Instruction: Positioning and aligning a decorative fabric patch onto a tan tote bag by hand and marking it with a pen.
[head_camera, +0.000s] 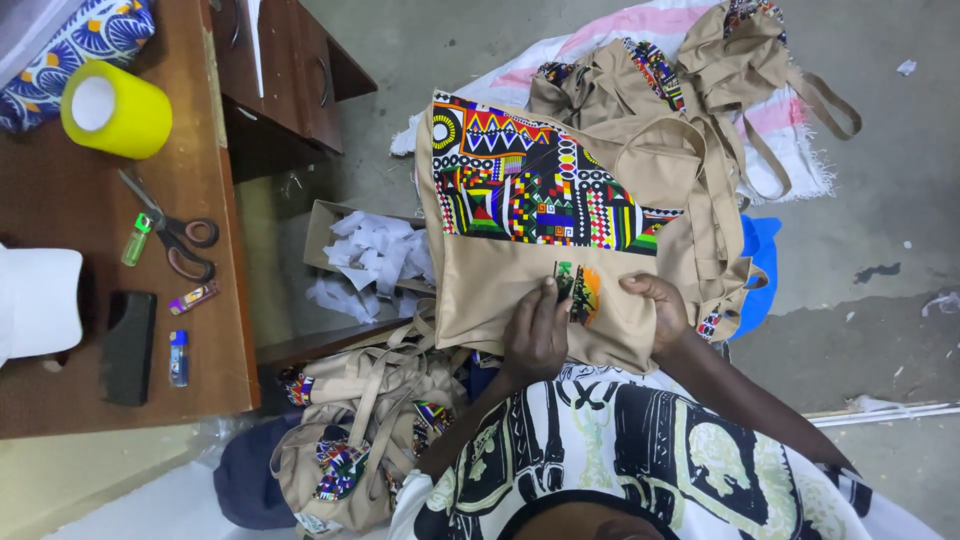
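1. Beige tote bag (560, 265) with a bright patterned panel lies across the person's lap, centre of view, handles trailing toward the far right. Count: 1 in hand.
2. Small green-and-orange patch (578, 290) sits on the plain lower part of the bag, near the person. Count: 1.
3. Left hand (535, 335) presses fingertips on the patch's left edge, fingers bent, pinning rather than closing around it. Right hand (658, 308) pinches the bag cloth just right of the patch, clamped on fabric.
4. Risk, judged: the patch could slide or sit crooked if either hand eases, since the bag drapes over the lap and its weight pulls toward the far side.
5. Risk, judged: cloth bunching under the patch would leave a wrinkle; the fabric looks slack between the hands.
6. Heap of matching bags, far right (690, 60): at least 2, exact number unclear. Second heap near left (360, 430): at least 2.
7. Wooden table (215, 330), left: 1 yellow tape roll (115, 110), 1 pair of scissors (175, 235), 3 lighters (178, 358), 1 black phone (128, 347).
8. Cardboard box of white scraps (375, 250), left of the bag: 1.
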